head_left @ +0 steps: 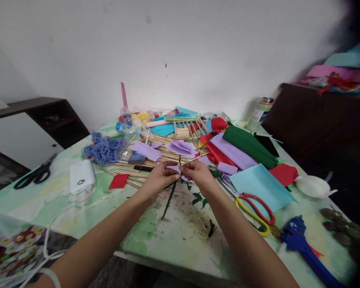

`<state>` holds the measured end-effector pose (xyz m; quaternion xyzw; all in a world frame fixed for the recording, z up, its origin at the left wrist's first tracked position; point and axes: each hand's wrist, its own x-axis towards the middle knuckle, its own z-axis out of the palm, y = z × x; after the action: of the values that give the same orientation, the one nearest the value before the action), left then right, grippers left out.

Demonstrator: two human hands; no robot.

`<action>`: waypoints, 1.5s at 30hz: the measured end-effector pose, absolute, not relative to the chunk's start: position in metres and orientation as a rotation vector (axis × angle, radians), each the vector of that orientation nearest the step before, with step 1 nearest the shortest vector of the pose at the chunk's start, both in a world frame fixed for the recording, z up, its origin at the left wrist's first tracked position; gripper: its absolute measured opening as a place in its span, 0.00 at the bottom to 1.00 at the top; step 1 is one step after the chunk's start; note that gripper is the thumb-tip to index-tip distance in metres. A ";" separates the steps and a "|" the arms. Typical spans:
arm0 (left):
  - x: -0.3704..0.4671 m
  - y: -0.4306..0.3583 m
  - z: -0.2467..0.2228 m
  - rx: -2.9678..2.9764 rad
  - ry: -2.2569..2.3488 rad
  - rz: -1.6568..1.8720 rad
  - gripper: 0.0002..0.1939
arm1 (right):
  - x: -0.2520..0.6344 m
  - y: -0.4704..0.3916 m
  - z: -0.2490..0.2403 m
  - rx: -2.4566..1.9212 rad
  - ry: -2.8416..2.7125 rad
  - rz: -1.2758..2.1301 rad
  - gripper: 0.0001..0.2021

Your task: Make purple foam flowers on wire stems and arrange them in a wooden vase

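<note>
My left hand (160, 178) and my right hand (198, 174) meet over the middle of the table, thumbs and fingertips pinched together. Between them runs a thin dark green strip (170, 200), apparently paper; one end pokes up above the fingers and a long tail hangs below my left hand. A thin wooden stick shows behind my right fingers, and I cannot tell whether it is held. Small green leaf-shaped cutouts (199, 199) lie below my right hand. Just beyond the hands is a ruffled purple paper piece (181, 148).
Scissors with red and yellow handles (255, 212) and a blue glue gun (300, 236) lie to the right. Black scissors (37, 174), a white power bank (82, 176) with a cable and purple yarn (103, 148) are on the left. Wooden sticks, coloured paper and a bottle (259, 114) stand farther back.
</note>
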<state>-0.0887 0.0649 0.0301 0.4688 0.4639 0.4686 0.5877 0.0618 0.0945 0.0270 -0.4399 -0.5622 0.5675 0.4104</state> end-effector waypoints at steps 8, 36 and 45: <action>-0.093 0.066 0.035 1.081 1.079 1.079 0.24 | 0.065 0.092 0.031 -1.105 -1.389 1.445 0.17; -0.084 0.053 0.036 1.361 1.197 0.920 0.15 | 0.067 0.089 0.030 -1.084 -1.347 1.398 0.13; -0.082 0.052 0.030 1.316 1.212 1.028 0.14 | 0.067 0.086 0.028 -1.080 -1.398 1.330 0.16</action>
<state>-0.0815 0.0522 0.0302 0.5472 0.5042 0.4276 0.5134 0.0675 0.0859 0.0280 -0.4366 -0.5652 0.5375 0.4484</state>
